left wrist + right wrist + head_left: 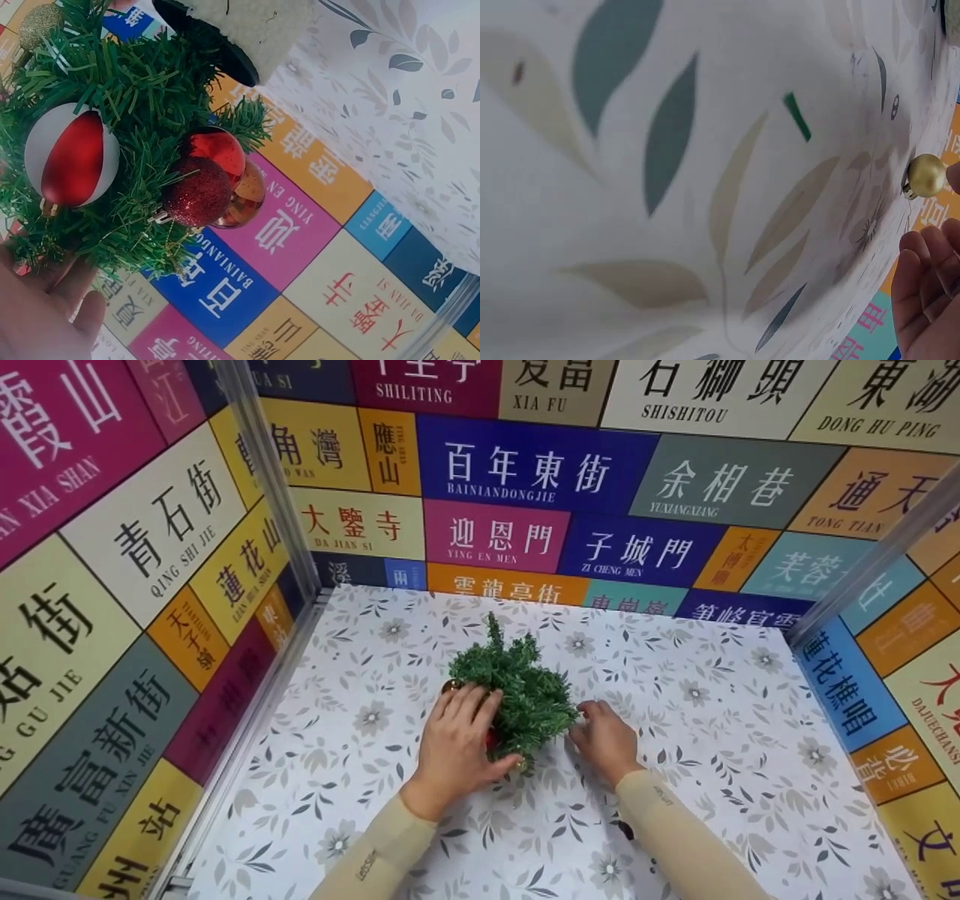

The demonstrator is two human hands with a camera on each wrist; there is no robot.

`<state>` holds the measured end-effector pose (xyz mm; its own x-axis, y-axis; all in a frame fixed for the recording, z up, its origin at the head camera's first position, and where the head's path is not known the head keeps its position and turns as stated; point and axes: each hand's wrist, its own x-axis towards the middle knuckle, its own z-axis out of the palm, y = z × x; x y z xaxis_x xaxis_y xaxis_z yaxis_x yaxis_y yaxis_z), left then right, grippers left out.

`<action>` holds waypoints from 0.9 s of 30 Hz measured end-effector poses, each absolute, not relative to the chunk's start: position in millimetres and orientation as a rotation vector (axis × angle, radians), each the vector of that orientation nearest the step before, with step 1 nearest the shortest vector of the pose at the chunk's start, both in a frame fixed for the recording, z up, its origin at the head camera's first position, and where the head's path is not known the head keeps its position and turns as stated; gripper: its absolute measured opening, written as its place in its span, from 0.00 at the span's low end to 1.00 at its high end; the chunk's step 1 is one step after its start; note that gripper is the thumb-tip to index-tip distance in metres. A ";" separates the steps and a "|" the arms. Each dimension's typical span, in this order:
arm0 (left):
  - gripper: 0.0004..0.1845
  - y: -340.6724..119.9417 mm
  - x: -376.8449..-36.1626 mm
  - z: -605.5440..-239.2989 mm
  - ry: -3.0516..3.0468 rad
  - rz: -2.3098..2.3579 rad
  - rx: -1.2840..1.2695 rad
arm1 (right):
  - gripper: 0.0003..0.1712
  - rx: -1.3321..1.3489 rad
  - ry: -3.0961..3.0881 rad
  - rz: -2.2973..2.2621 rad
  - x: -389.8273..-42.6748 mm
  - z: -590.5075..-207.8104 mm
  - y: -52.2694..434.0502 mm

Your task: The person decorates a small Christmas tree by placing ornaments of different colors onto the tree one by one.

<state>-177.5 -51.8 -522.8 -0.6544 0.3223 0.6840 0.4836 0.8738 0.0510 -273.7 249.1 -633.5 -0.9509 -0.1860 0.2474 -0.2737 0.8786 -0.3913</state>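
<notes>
A small green Christmas tree (525, 697) stands on the patterned tabletop. My left hand (461, 742) rests against its left side, fingers spread and loosely bent over the branches, with a gold ball ornament (520, 765) by the thumb. In the left wrist view a red and white ball ornament (73, 155) and a glittery dark red ball ornament (197, 192) hang among the branches, above a white base (240, 30). My right hand (607, 739) is at the tree's right edge; its fingers curl, and its thumb touches a gold ball ornament (927, 175) whose cap points down.
Walls covered in coloured name panels (532, 465) rise behind and on both sides, joined by metal posts (277, 480). A small green scrap (797, 117) lies on the tabletop (360, 780).
</notes>
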 end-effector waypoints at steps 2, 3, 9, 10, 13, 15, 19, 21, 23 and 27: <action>0.54 -51.9 -176.9 -523.2 -2.343 -0.296 -0.569 | 0.24 0.387 -2.834 0.599 -276.5 -635.3 245.4; 0.55 -51.7 -176.6 -523.3 -2.346 -0.294 -0.562 | 0.26 0.404 -2.826 0.586 -277.7 -635.8 243.3; 0.56 -48.5 -174.8 -523.7 -2.367 -0.267 -0.509 | 0.29 0.450 -2.809 0.505 -282.1 -639.8 233.5; 0.56 -48.0 -174.6 -523.7 -2.372 -0.262 -0.500 | 0.29 0.443 -2.812 0.493 -282.3 -640.6 232.6; 0.56 -47.2 -174.6 -523.6 -2.382 -0.249 -0.483 | 0.28 0.423 -2.817 0.458 -282.5 -642.6 230.9; 0.55 -47.2 -174.8 -523.2 -2.389 -0.257 -0.483 | 0.27 0.414 -2.820 0.444 -282.7 -643.3 230.7; 0.54 -48.2 -174.8 -523.2 -2.393 -0.278 -0.504 | 0.27 0.394 -2.825 0.425 -284.7 -644.8 231.2; 0.54 -48.9 -175.0 -523.3 -2.395 -0.285 -0.519 | 0.27 0.385 -2.831 0.418 -285.9 -645.9 231.4; 0.54 -49.9 -175.2 -523.5 -2.397 -0.282 -0.528 | 0.27 0.380 -2.835 0.414 -286.9 -647.0 231.3; 0.54 -53.0 -176.1 -523.0 -2.381 -0.284 -0.545 | 0.27 0.391 -2.838 0.421 -287.7 -647.3 229.9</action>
<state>-176.1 -53.0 -523.0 -0.6889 0.3083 0.6560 0.4541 0.8890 0.0591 -287.7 229.9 -647.3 -0.9338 -0.2252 0.2778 -0.2962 0.9224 -0.2478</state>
